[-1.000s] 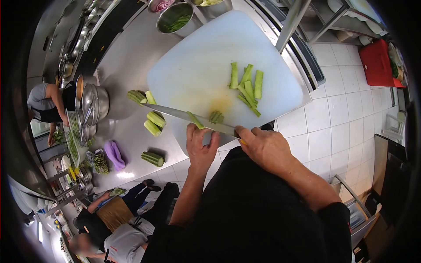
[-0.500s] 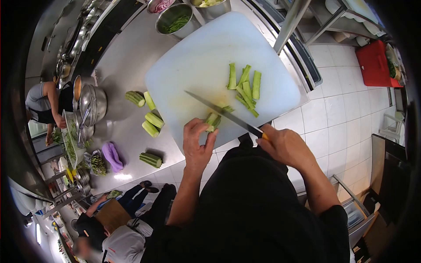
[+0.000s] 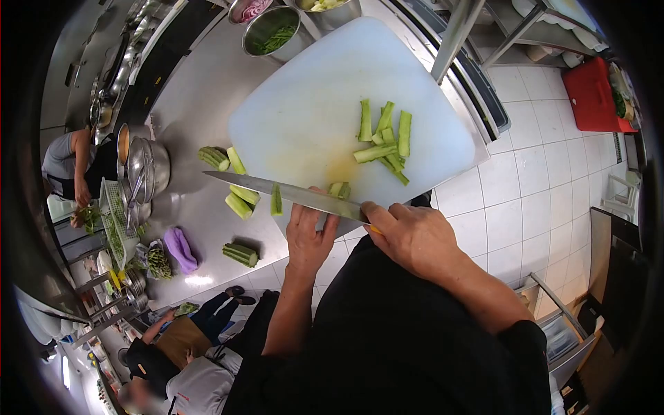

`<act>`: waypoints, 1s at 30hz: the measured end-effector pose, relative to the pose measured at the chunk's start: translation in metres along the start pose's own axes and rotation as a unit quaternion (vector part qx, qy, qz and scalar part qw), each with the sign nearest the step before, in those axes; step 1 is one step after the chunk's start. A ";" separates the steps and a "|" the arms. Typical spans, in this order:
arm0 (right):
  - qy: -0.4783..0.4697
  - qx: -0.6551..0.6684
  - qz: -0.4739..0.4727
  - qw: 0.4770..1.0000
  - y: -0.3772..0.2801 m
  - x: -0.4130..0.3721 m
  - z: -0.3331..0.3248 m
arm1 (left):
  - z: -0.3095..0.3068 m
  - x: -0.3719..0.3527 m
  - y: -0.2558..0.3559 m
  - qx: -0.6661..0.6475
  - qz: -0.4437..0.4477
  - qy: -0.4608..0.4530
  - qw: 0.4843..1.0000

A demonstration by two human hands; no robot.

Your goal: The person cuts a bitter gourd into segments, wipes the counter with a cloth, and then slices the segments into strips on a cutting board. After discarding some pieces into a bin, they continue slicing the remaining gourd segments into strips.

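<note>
White cutting board [image 3: 304,104], right hand [image 3: 413,238] gripping knife [image 3: 277,189], left hand [image 3: 309,238] open, flat beside cucumber piece [image 3: 339,189]

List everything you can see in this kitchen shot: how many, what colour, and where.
cutting board: one, white, on the steel counter
knife: one, steel blade, across the board's near edge
cucumber sticks: about eight, green, on the board's right half
cucumber piece: one, green, just beyond the blade
cucumber strip: one, green, at the board's left edge
cucumber chunks: five, green, on the counter left of the board
metal bowls: three, steel, beyond the board
cloth: one, purple, on the counter
other people: three, far left and lower left
left hand: fingertips by the blade
right hand: gripping the knife handle
</note>
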State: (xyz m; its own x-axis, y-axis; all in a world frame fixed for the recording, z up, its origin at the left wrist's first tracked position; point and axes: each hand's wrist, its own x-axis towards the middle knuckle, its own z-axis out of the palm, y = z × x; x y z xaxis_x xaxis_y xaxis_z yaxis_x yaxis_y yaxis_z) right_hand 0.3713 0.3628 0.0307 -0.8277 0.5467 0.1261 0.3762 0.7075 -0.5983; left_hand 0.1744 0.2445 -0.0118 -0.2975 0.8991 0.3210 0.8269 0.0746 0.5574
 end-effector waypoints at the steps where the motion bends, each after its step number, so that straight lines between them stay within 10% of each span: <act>1: -0.003 -0.003 -0.003 1.000 0.002 0.000 0.000 | 0.001 0.000 0.000 0.001 0.004 0.005 1.000; 16: -0.161 -0.005 0.095 0.982 0.046 -0.008 -0.020 | 0.001 0.002 0.001 -0.058 0.015 0.024 0.998; 30: -0.003 0.025 0.019 1.000 -0.001 -0.007 -0.002 | 0.004 0.005 0.009 0.014 0.012 0.016 1.000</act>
State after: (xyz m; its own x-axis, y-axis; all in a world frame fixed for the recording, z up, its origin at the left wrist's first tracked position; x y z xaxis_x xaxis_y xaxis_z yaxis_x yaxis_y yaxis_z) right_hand 0.3775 0.3597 0.0318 -0.8157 0.5700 0.0989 0.3858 0.6634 -0.6411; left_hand 0.1818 0.2516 -0.0078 -0.2931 0.8863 0.3587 0.8470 0.0667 0.5273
